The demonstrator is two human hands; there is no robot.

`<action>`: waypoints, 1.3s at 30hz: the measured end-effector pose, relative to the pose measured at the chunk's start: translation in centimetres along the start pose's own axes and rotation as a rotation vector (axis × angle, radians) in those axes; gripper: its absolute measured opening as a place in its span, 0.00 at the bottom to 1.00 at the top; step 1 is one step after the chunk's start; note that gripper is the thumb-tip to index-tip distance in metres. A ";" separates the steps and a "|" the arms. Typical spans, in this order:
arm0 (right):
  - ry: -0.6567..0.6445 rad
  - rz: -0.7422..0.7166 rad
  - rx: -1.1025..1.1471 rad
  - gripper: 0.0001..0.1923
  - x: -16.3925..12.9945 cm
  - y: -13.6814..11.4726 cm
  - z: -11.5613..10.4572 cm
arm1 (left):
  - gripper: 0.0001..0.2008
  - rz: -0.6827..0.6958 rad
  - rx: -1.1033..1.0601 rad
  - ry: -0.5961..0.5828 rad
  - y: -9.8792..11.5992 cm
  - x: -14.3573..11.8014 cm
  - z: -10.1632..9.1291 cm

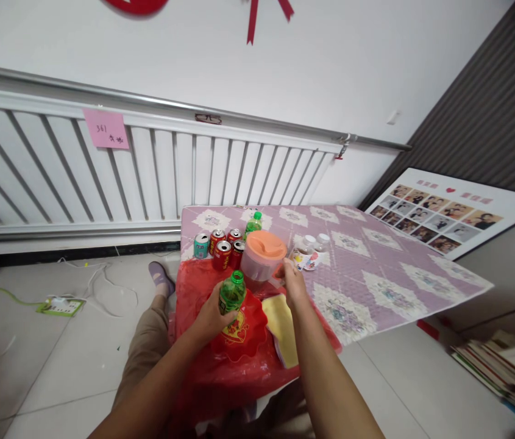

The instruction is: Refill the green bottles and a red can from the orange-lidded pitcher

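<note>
My left hand [209, 317] is wrapped around a green plastic bottle [232, 299] with no cap on its neck, holding it upright over the red plastic sheet [220, 372] that covers the near corner of the tabletop [376, 268]. Just beyond the bottle's mouth stands a clear plastic pitcher with an orange lid [262, 256], and my right hand [294, 286] is against its right side — fingers curled toward the handle, though I cannot tell whether they have truly closed on it.

Between my two wrists, a little nearer to me, lies a folded yellow cloth [282, 326] on the red sheet, and under my left hand the sheet carries a gold printed emblem.

Past my left hand, farther from me, four red drink cans [223, 255] cluster together with a teal drink can [201, 246] just to their left. Behind the pitcher stands a second green bottle with its green cap on [254, 223]. Beyond my right hand two small clear bottles with white caps [314, 249] lie on the purple patterned quilted cover of the tabletop.

Off to my left, down on the tiled floor, my foot in a purple slipper [161, 277] shows past my knee, and farther left a green power strip [60, 305] — with white cables trailing from it.
</note>
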State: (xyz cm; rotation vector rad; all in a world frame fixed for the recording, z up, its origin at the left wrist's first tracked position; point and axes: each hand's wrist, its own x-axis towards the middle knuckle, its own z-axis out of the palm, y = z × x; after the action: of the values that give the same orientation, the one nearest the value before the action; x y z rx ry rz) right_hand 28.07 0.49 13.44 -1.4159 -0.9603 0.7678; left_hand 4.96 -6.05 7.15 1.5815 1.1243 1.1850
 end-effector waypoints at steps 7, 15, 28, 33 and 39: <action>-0.009 -0.001 0.021 0.23 0.0 0.1 0.0 | 0.37 0.011 -0.032 -0.039 -0.6 0.1 -0.1; -0.026 0.001 0.093 0.22 1.4 0.7 -0.3 | 0.34 0.009 -0.030 -0.017 -0.6 0.0 0.1; 0.018 -0.081 0.185 0.21 2.3 -4.5 -1.7 | 0.32 0.013 -0.023 -0.011 -1.1 0.2 0.5; 0.029 -0.106 0.169 0.23 2.6 -9.1 -4.3 | 0.33 0.009 -0.038 0.008 -1.2 0.1 0.5; -0.005 -0.141 0.050 0.21 0.7 -12.2 -7.5 | 0.33 0.001 -0.078 0.000 -1.5 0.1 0.6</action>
State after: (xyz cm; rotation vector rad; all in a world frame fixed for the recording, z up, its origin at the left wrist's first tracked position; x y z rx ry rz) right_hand 33.69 -2.76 26.26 -1.2890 -1.0274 0.6860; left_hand 5.30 -5.64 5.59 1.5232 1.0644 1.2147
